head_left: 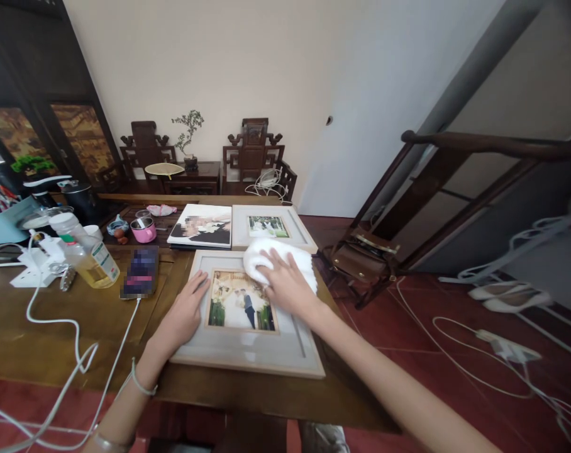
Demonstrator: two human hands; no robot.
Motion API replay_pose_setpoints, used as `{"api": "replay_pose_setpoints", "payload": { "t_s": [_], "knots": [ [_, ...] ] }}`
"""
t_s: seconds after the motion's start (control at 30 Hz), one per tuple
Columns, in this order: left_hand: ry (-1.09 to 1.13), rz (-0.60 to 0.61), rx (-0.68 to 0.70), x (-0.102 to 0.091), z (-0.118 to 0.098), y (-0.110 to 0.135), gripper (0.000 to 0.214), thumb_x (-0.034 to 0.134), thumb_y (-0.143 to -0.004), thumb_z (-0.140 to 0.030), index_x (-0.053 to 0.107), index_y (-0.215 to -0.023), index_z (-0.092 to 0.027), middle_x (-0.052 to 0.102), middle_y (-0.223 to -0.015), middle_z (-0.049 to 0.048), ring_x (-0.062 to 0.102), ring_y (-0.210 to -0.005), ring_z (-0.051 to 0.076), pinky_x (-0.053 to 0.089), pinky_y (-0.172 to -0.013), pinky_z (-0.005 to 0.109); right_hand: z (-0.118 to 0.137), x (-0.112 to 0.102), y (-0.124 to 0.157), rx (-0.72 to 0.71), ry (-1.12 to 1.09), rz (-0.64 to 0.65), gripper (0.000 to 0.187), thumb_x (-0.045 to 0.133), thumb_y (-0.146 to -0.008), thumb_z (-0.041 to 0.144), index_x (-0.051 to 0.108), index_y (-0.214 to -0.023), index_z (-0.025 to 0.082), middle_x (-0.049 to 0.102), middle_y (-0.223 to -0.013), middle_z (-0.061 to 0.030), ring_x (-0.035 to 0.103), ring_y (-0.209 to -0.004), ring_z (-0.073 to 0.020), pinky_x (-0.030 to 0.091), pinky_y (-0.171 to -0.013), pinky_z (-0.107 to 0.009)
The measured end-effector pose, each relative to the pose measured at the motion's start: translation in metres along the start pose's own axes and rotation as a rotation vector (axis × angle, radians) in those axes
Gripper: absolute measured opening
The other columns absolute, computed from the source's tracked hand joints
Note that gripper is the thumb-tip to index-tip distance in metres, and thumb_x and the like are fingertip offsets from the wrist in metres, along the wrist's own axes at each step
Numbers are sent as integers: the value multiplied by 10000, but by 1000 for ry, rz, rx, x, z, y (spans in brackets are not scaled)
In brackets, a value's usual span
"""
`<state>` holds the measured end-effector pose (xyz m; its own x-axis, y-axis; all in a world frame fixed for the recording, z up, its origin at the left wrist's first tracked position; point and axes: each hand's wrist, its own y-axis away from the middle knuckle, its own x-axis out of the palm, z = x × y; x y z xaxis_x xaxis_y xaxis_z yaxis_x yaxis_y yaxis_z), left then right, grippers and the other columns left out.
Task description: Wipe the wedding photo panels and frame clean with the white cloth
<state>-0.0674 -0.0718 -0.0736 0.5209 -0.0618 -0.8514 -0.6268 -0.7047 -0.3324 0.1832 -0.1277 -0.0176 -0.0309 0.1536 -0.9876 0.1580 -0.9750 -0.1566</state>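
A light wooden picture frame (248,370) lies flat on the table in front of me, with a photo of a couple amid greenery behind its clear front. My left hand (182,311) rests along the frame's left edge, fingers stretched out and lying on the rim. Under my right hand (285,280) is a folded white cloth (255,258), pressed onto the upper right part of the frame. The fingers of that hand bend over the cloth, and its underside is hidden.
Behind lie a second framed photo (292,220) and a photo panel (205,234). On the left stand a pink cup (144,231), a bottle of yellow liquid (99,264), a charging phone (141,270) and a white power strip (33,267). A wooden chair (365,258) stands right.
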Motion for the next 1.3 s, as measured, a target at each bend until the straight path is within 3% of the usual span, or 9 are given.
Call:
{"api": "replay_pose_setpoints", "payload": {
  "t_s": [0.13, 0.4, 0.57, 0.67, 0.8, 0.9, 1.0, 1.13, 1.3],
  "knots": [
    [34, -85, 19, 4, 3, 0, 650, 328, -734, 47, 441, -1349, -127, 395, -1433, 129, 282, -1370, 215, 245, -1137, 449, 8, -5, 2, -63, 31, 62, 457, 495, -781, 97, 557, -1233, 123, 381, -1430, -186, 232, -1348, -384, 155, -1051, -622],
    [46, -129, 31, 8, 5, 0, 622, 331, -756, 35, 447, -1345, -127, 422, -1415, 127, 312, -1356, 218, 260, -1133, 449, 75, -47, 101, -204, -269, 410, 440, 490, -750, 93, 607, -1166, 177, 421, -1410, -163, 279, -1331, -396, 252, -1030, -624],
    [11, -74, 50, 6, 6, -1, 635, 328, -733, 50, 439, -1344, -79, 424, -1405, 165, 306, -1358, 233, 278, -1125, 449, 56, -20, 65, -197, -288, 170, 492, 472, -734, 55, 575, -1204, 158, 466, -1380, -142, 245, -1366, -300, 193, -1095, -536],
    [16, -68, 54, 5, 6, -1, 644, 328, -726, 56, 439, -1345, -82, 425, -1404, 165, 307, -1358, 233, 284, -1122, 449, 24, -3, 19, -113, -143, 69, 501, 495, -739, 49, 557, -1227, 143, 404, -1423, -163, 244, -1363, -315, 162, -1089, -556],
    [34, -83, 49, 4, 5, -1, 643, 329, -730, 52, 446, -1343, -102, 436, -1399, 148, 316, -1354, 227, 281, -1124, 444, 2, 4, -17, -30, -4, 50, 575, 535, -698, 40, 534, -1259, 167, 250, -1505, -125, 93, -1384, -386, 87, -1046, -665],
    [25, -89, 36, 4, 4, -1, 608, 318, -751, 39, 449, -1335, -70, 435, -1394, 172, 324, -1351, 232, 286, -1122, 444, 17, -3, -4, -43, -29, 132, 586, 489, -678, -6, 564, -1235, 162, 269, -1499, -121, 88, -1369, -432, 105, -1018, -704],
    [8, -101, 36, 4, 3, -1, 589, 308, -764, 34, 447, -1330, -53, 426, -1397, 187, 317, -1353, 234, 286, -1119, 454, 45, -24, 35, -107, -153, 275, 561, 457, -667, -24, 605, -1178, 154, 311, -1479, -129, 134, -1361, -431, 143, -1025, -690],
    [14, -109, 48, 5, 4, 0, 596, 323, -765, 35, 452, -1333, -94, 431, -1399, 163, 324, -1350, 228, 280, -1120, 460, 67, -57, 87, -316, -380, 500, 569, 413, -635, -63, 630, -1108, 167, 345, -1467, -92, 202, -1369, -344, 229, -1066, -596],
    [3, -100, 62, 6, 6, 0, 613, 324, -744, 47, 451, -1329, -83, 437, -1391, 171, 317, -1352, 235, 282, -1118, 464, 51, -56, 87, -353, -400, 359, 707, 360, -592, -111, 576, -1188, 203, 275, -1500, -54, 153, -1392, -257, 231, -1094, -531]
  ]
}}
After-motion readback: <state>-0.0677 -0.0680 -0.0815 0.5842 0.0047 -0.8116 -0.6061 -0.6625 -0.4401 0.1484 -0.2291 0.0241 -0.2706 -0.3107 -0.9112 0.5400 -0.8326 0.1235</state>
